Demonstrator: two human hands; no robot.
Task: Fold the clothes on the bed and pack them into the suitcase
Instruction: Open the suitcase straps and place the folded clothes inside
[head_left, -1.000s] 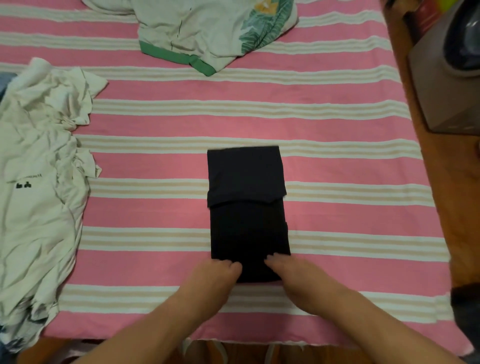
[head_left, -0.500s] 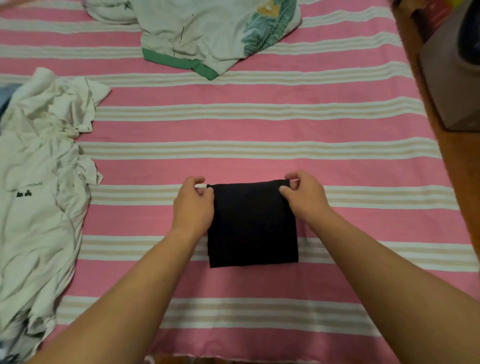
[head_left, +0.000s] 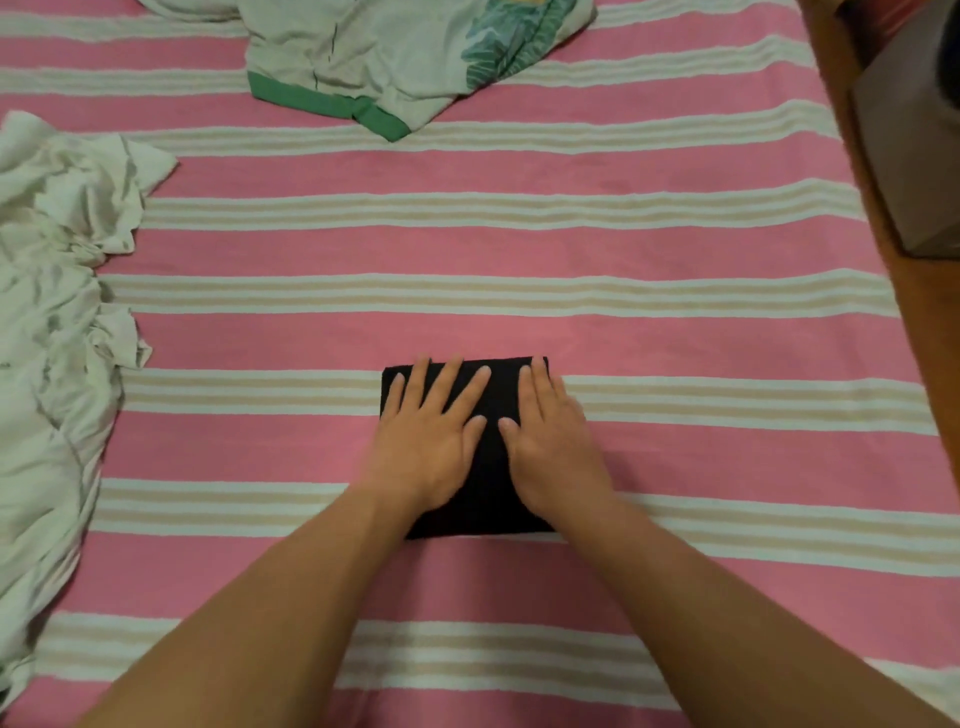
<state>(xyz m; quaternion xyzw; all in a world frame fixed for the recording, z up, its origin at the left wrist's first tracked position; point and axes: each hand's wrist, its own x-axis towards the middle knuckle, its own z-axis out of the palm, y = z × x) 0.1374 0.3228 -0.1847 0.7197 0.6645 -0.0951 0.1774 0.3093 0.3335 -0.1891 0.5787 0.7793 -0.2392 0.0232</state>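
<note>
Both hands, left (head_left: 431, 441) & right (head_left: 553, 447), flat, fingers straight, pressing on folded black garment (head_left: 491, 499) beneath.

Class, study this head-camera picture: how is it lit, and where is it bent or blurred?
Head view: warm, dim, even light, no glare; the black garment shows no fold detail; the sheet stripes bow from wide-angle distortion; both flat hands, left and right, look slightly soft.

A black garment (head_left: 491, 467) lies folded into a compact rectangle on the pink striped bed (head_left: 675, 343). A crumpled white garment (head_left: 47, 322) lies at the bed's left edge, and a green-trimmed leaf-print garment (head_left: 395, 57) lies unfolded at the far end.
</note>
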